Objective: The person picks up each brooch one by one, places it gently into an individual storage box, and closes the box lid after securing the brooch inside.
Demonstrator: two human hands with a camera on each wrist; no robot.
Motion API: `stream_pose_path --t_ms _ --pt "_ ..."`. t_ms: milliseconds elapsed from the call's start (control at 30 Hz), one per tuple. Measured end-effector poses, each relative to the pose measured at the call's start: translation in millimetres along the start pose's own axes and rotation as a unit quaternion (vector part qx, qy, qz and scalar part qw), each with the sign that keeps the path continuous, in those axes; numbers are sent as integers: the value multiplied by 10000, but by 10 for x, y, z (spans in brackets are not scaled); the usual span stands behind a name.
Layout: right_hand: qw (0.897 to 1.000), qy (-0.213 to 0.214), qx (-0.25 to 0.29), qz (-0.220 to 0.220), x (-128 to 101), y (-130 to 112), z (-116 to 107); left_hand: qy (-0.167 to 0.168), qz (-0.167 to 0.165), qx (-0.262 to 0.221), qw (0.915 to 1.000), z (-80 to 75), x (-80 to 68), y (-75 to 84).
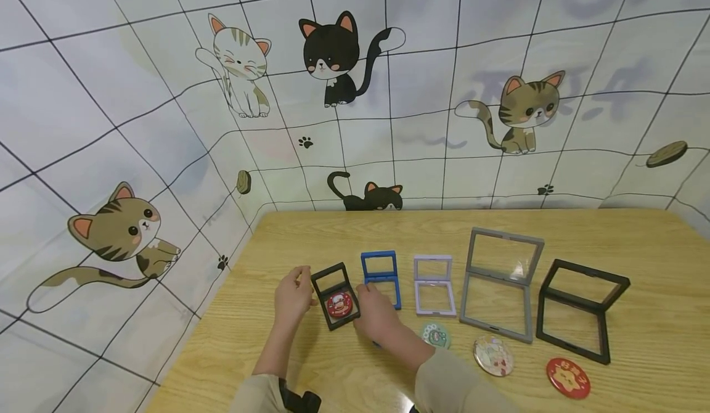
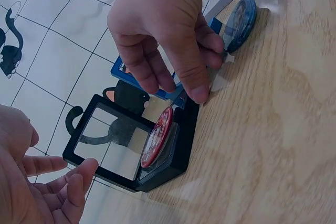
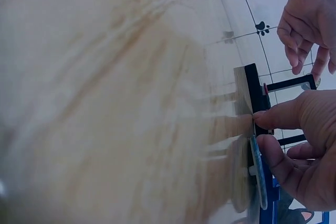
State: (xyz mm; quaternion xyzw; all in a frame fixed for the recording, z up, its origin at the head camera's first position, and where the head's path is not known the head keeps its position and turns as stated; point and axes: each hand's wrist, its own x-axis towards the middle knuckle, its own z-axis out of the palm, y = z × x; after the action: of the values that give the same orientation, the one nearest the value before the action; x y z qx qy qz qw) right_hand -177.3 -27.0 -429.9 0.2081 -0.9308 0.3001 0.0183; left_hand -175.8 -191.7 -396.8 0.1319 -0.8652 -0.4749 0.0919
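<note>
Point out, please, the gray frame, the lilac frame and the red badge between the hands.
Gray frame (image 1: 497,277): head view, hinge bar.
Lilac frame (image 1: 434,282): head view, hinge bar.
Red badge (image 1: 339,304): head view, printed face.

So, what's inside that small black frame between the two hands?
A round red badge with a printed picture sits in the lower half of the black frame, whose other half stands open. Whatever the badge covers underneath can't be seen.

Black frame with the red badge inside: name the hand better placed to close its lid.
Left hand, probably: it is beside the raised lid, while the right hand is down at the base.
</note>
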Motion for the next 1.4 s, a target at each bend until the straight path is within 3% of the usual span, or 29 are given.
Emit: stream_pose_path --t_ms 467,900,1100,1267,1400 --pt "9997 162 103 -156 2 23 24 -126 162 200 9996 30 -22 1" --pt "9994 78 322 54 14 27 46 -100 251 -1 9996 43 -36 -6" --pt "9993 136 351 49 -4 31 44 -118 312 233 9992 12 -66 -16" --pt "9991 102 397 73 -10 38 47 -319 402 362 9980 3 -102 -12" --pt "9986 68 502 123 -6 39 43 -562 285 343 9974 -2 -136 0"
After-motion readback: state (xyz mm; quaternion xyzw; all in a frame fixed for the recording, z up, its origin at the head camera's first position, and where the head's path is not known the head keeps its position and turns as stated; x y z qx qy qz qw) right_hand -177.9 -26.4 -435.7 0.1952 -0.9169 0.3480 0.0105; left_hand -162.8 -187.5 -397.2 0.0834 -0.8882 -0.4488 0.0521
